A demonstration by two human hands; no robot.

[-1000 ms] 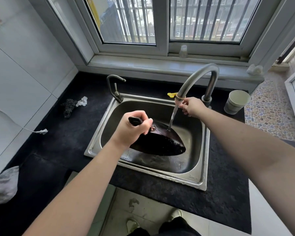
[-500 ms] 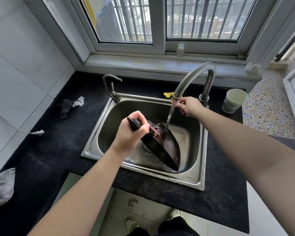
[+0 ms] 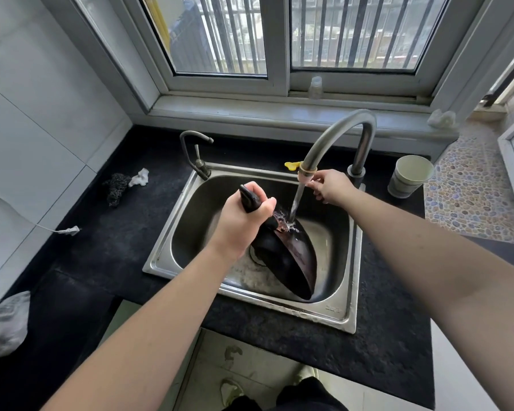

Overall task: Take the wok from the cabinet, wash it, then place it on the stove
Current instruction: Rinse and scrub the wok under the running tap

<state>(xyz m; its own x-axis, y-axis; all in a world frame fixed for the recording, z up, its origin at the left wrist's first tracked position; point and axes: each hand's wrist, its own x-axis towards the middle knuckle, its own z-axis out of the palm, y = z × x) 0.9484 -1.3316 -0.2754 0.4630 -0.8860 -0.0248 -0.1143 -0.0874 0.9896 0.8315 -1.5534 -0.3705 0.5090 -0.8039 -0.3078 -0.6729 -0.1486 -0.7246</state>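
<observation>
A: where's the wok (image 3: 288,256) rn?
B: in the sink (image 3: 343,315), tipped on edge, far rim near the front right corner. Left hand (image 3: 244,222) fingers wrapped round the handle.
A: other hand?
B: right hand (image 3: 328,185) pinching the tap (image 3: 333,134) spout tip, water hitting the wok by the handle. Cup (image 3: 410,176) at counter's back right.

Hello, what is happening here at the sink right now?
A person is rinsing a dark wok in the steel sink. The left hand grips the wok's handle and holds it tilted steeply on edge. The right hand pinches the faucet spout's tip, and water runs onto the wok near the handle.
</observation>
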